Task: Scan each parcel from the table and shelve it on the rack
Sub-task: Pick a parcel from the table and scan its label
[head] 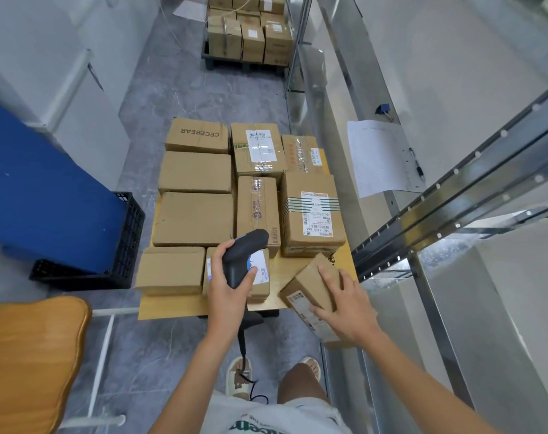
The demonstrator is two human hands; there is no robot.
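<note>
Several brown cardboard parcels [195,219] lie packed on a small wooden table [169,303]. My left hand [227,288] grips a black corded barcode scanner [242,253], held over a small labelled parcel [261,270] at the table's front. My right hand [344,303] grips a small tilted parcel [310,285] at the table's front right corner, fingers over its top and thumb on its labelled side. The grey metal rack [423,214] stands directly to the right.
A black crate [125,245] holding a blue panel stands left of the table. An orange wooden chair seat [31,355] is at the lower left. More boxes are stacked on a pallet [250,36] at the back. A sheet of paper [379,158] and a pen lie on the rack shelf.
</note>
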